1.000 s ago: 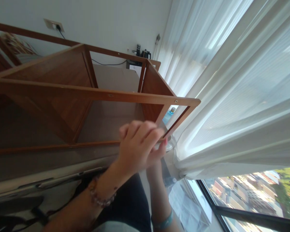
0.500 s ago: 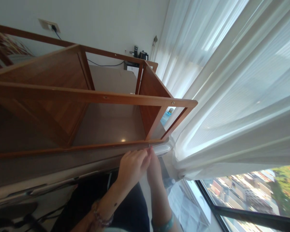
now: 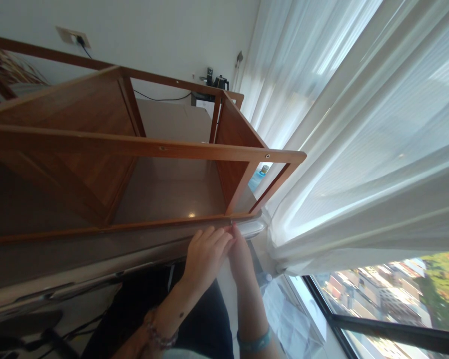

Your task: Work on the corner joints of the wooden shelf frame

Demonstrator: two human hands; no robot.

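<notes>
A wooden shelf frame (image 3: pixel 194 149) lies on its side on a table (image 3: pixel 164 199), its slatted panels standing up. At the lower rail (image 3: pixel 172 220), near its right end, my two hands meet. My left hand (image 3: pixel 206 255) is closed, fingers curled towards the rail, with the fingertips partly hidden. My right hand (image 3: pixel 241 252) is closed in a pinch right beside it. A tiny thin piece (image 3: pixel 231 223) shows between the fingertips and the rail; it is too small to name. Small holes with metal inserts sit in the upper rail.
White curtains (image 3: pixel 340 139) hang close on the right. Below them are clear plastic wrapping (image 3: pixel 288 314) and a window (image 3: pixel 377 294). A black kettle (image 3: pixel 221 83) stands behind the frame. A socket with a plug (image 3: pixel 75 38) is on the wall.
Both hands stay at the same spot on the lower rail; the left fingers have shifted slightly. The view has moved a little. The shelf frame has not moved.
</notes>
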